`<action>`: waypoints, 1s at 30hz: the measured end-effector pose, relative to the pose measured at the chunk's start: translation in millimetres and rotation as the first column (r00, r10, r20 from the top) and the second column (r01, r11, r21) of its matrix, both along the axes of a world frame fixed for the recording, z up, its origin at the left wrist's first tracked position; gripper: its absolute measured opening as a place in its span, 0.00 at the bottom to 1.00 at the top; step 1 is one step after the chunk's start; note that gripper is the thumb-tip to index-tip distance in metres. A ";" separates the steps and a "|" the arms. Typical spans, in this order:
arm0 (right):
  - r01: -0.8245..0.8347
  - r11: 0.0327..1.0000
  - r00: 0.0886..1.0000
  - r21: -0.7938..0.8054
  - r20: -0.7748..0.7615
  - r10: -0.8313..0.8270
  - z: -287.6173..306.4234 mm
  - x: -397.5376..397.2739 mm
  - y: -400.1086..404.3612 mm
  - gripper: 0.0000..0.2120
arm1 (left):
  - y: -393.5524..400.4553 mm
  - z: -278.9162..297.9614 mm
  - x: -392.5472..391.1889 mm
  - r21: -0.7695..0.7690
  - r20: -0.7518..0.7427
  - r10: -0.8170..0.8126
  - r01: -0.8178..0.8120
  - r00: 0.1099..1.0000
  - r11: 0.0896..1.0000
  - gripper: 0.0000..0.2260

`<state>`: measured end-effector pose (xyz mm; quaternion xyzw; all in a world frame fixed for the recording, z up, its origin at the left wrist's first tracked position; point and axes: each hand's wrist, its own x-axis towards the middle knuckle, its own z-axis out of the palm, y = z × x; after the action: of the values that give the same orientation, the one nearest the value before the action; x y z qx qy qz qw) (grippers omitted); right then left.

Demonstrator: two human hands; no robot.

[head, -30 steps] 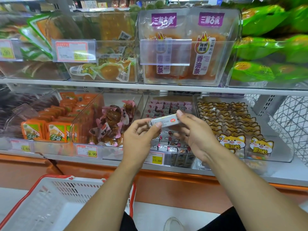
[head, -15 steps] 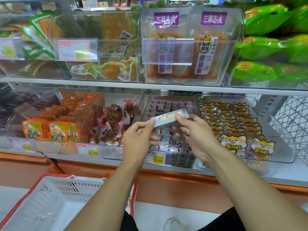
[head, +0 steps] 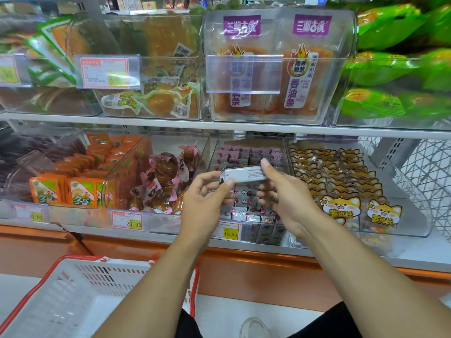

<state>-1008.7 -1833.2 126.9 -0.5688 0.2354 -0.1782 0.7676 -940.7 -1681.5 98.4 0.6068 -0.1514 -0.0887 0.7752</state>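
A small white snack packet [head: 244, 174] with fine print is held lengthwise between both hands, in front of a clear bin [head: 283, 240] of pink-and-white wrapped snacks on the lower shelf. My left hand [head: 202, 203] pinches the packet's left end between thumb and fingers. At the packet's right end my right hand [head: 283, 193] pinches it with the index finger on top. Its printed white side faces me.
A white shopping basket with red rim [head: 80, 258] stands on the floor at lower left. Clear bins hold orange packets [head: 73, 191], brown wrapped snacks [head: 166, 184] and cat-print packets [head: 341, 206]. The upper shelf [head: 146, 120] carries more bins. Yellow price tags [head: 230, 231] hang along the shelf edge.
The packet has been turned in my fingers: half a second ago its see-through yellowish side showed, now the white printed side faces me. Both hands stay in nearly the same place.
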 end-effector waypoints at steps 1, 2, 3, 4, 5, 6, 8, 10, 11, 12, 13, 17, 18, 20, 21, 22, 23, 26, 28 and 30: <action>-0.018 1.000 1.000 0.000 0.000 0.018 0.6 -0.1 -0.1 0.18 | 0.5 -0.2 1.3 -0.005 -0.014 0.003 -0.003 1.000 1.000 0.14; -0.042 0.999 0.999 -0.005 0.002 0.042 0.8 -0.4 -0.4 0.18 | 1.0 -0.3 2.3 -0.007 -0.027 0.008 -0.008 1.000 1.000 0.13; -0.071 0.997 0.997 -0.015 0.005 0.071 0.9 -0.8 -0.6 0.18 | 1.5 0.1 2.3 -0.010 -0.039 0.014 -0.014 0.999 1.000 0.13; -0.101 0.994 0.995 -0.030 0.005 0.102 1.0 -1.2 -0.9 0.17 | 1.6 0.7 1.6 -0.015 -0.049 0.025 -0.025 0.998 1.000 0.14; -0.131 0.990 0.991 -0.047 0.003 0.131 0.9 -1.5 -1.1 0.15 | 1.5 1.3 0.8 -0.014 -0.062 0.040 -0.041 0.997 0.999 0.16; -0.156 0.986 0.988 -0.060 0.000 0.156 0.9 -1.7 -1.1 0.12 | 1.1 1.8 0.4 -0.001 -0.071 0.056 -0.056 0.996 0.998 0.18; -0.187 0.981 0.982 -0.059 0.000 0.187 0.1 -1.7 -0.7 0.09 | 0.9 2.1 -0.4 0.033 -0.075 0.072 -0.070 0.995 0.997 0.22; -0.188 0.982 0.982 -0.034 0.000 0.188 -1.0 -0.8 -0.5 0.09 | 1.1 1.8 -0.6 0.058 -0.068 0.075 -0.072 0.995 0.996 0.24; -0.182 0.983 0.983 -0.026 0.002 0.182 -1.6 -0.2 -0.9 0.09 | 1.0 1.9 -0.6 0.069 -0.064 0.076 -0.071 0.995 0.995 0.24; -0.178 0.984 0.984 -0.021 0.006 0.178 -2.2 0.3 -1.8 0.09 | 0.9 2.0 -0.8 0.078 -0.060 0.075 -0.070 0.995 0.995 0.24; -0.176 0.984 0.984 -0.021 0.009 0.177 -2.8 0.7 -2.9 0.09 | 0.5 2.4 -1.2 0.088 -0.055 0.075 -0.070 0.996 0.994 0.23; -0.088 0.996 0.996 -0.020 0.029 0.088 -5.2 3.7 -7.7 0.08 | -4.9 2.6 -3.2 0.115 -0.072 0.058 -0.049 0.996 0.992 0.13; -0.029 1.000 0.999 0.010 0.040 0.029 -5.4 5.1 -8.6 0.09 | -6.1 2.4 -3.7 0.115 -0.093 0.039 -0.028 0.995 0.993 0.10; 0.085 0.993 0.994 0.080 0.068 -0.091 -4.8 8.7 -11.0 0.12 | -6.4 2.3 -4.3 0.120 -0.116 0.015 -0.001 0.993 0.993 0.08; 0.135 0.987 0.986 0.089 0.083 -0.142 -4.7 11.3 -12.5 0.14 | -6.5 2.0 -4.1 0.140 -0.099 0.017 -0.003 0.995 0.990 0.08; 0.184 0.981 0.978 0.058 0.094 -0.188 -4.3 14.4 -14.3 0.14 | -6.8 2.1 -3.8 0.187 -0.051 0.028 -0.018 0.998 0.982 0.07; 0.237 0.971 0.967 -0.018 0.096 -0.234 -3.9 18.9 -16.4 0.14 | -7.5 2.5 -3.9 0.243 0.019 0.039 -0.042 0.999 0.969 0.07; 0.400 0.826 0.913 -0.397 0.091 -0.398 -1.4 35.8 -25.5 0.12 | -12.7 4.1 -5.9 0.352 0.222 0.017 -0.096 0.975 0.931 0.08; 0.370 0.668 0.907 -0.646 0.096 -0.409 -1.7 49.1 -37.8 0.12 | -17.9 2.8 -5.6 0.437 0.326 -0.034 -0.119 0.945 0.891 0.08; 0.226 0.501 0.923 -0.835 0.019 -0.384 -4.1 63.3 -52.0 0.18 | -22.6 -0.2 -4.6 0.543 0.407 -0.105 -0.148 0.907 0.827 0.09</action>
<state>-945.4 -1885.1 122.8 -0.8225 0.2855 -0.3511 0.3447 -945.3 -1704.2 98.2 0.8139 -0.2744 0.0124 0.5120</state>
